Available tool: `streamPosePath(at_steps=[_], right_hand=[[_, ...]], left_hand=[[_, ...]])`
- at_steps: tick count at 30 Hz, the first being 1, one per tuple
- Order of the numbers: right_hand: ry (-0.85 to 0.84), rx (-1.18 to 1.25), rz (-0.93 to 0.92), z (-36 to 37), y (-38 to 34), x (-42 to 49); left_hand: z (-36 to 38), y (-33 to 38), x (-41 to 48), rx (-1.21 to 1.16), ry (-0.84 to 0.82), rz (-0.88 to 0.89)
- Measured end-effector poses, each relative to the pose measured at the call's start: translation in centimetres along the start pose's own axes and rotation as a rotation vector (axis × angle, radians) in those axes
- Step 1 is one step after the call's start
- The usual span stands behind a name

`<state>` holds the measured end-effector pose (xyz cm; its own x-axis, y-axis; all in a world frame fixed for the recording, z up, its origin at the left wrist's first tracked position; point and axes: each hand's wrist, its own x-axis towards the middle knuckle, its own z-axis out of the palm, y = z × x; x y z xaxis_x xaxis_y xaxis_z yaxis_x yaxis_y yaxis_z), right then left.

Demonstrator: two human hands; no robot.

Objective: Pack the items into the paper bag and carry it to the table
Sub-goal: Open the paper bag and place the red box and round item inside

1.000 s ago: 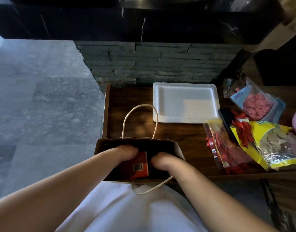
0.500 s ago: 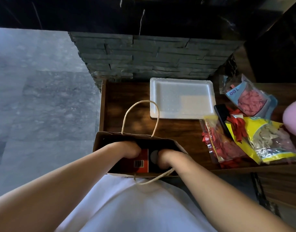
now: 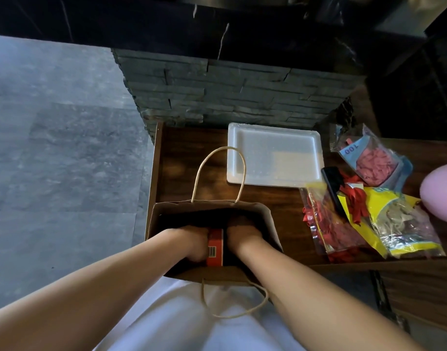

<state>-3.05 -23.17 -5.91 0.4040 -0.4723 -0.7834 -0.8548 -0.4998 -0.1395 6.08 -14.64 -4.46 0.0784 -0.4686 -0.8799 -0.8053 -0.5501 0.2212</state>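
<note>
2 hands, left hand and right hand, reach inside the paper bag, holding the red box between them.

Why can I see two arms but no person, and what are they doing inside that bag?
The camera sits on the person's head and looks down, so you see what they see: their own arms and white shirt. There is only this one view.

Both hands are down inside a brown paper bag standing at the near edge of a wooden surface. The left hand and the right hand are on either side of a red box with a barcode. The fingers are hidden, so I can't tell what kind of grip they have on it.

Past the bag lies a white foam tray. To the right are clear packets of balloons, a yellow packet and a pink balloon.
</note>
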Motion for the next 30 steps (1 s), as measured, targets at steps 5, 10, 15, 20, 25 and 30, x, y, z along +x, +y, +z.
streamPosePath(at_steps=[5,10,15,20,25,30], right_hand=[[0.095,0.049,-0.007,-1.2,0.2,-1.8],[0.231,0.396,-0.013,-2.3,0.9,-3.9],[0.102,0.749,0.122,-3.2,1.4,-3.5],[0.001,0.855,0.214,-3.0,2.5,-3.2],[-0.044,0.871,0.22,-2.9,2.5,-3.4],[-0.025,0.879,0.206,-2.7,3.0,-4.0]], left_hand=[[-1.1,0.8,-0.7,-0.031,0.08,0.026],[-2.6,0.7,-0.8,-0.432,0.243,0.139],[-2.9,0.9,-1.1,-1.006,0.015,0.058],[-2.8,2.8,-1.2,-1.241,-0.16,-0.214],[-1.9,4.3,0.3,-1.404,-0.258,-0.277],[-1.9,5.0,1.4,-1.431,-0.28,-0.257]])
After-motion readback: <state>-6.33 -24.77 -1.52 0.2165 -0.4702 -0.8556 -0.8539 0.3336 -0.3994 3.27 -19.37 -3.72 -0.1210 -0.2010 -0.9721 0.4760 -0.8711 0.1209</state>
